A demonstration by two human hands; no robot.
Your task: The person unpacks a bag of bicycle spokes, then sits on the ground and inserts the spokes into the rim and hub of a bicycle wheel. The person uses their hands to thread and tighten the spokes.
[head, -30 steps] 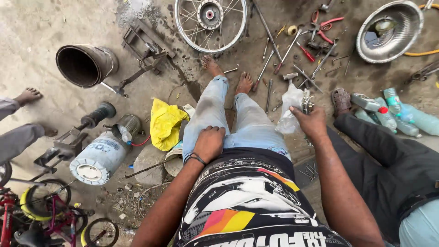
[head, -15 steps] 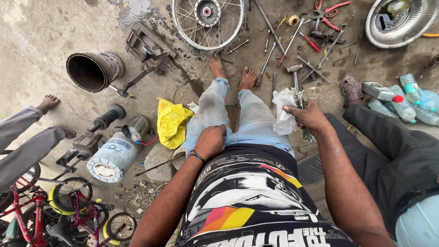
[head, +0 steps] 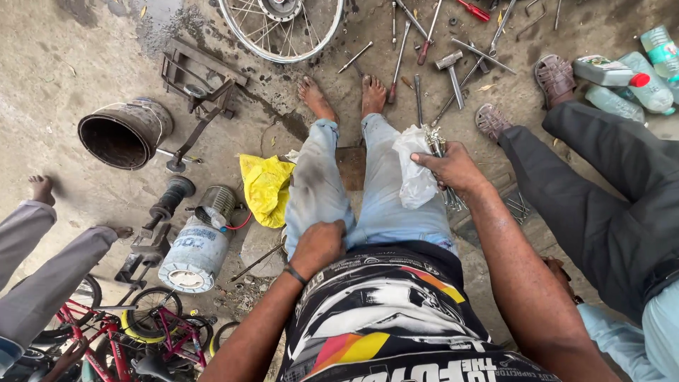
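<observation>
Hands both in shot, seen from above w/ legs stretched out over dirty concrete. Right hand point(head: 453, 168) is clamped round a crumpled white plastic bag point(head: 414, 173) plus a bunch of metal tools point(head: 440, 152), spanner-type ends poking out past the fingers; bag sits on the right knee, just right of centre. Left hand point(head: 318, 244) is closed, fingers curled, resting on the left thigh near the body, holding nothing I can see; dark band on that wrist. Jeans pale blue, bare feet point(head: 339, 95) far end, toes toward a spoked wheel point(head: 283, 25) at top. More tools scattered far right of the feet: a hammer point(head: 453, 71), long rods, screwdrivers. Yellow bag point(head: 265, 187) lies just left of the left leg, touching it or nearly, can't tell. Further left, a dark open bucket point(head: 124, 134) on its side, a metal stand point(head: 198, 92) beside it, and a pale cylinder tank point(head: 194, 244) nearer. Red kids' bike point(head: 134, 332) in near-left corner. Another person in dark trousers point(head: 601, 191) and sandals sits right; plastic bottles point(head: 629, 74) far right. Third person's grey-trousered leg point(head: 42, 262) at left edge, bare foot.
</observation>
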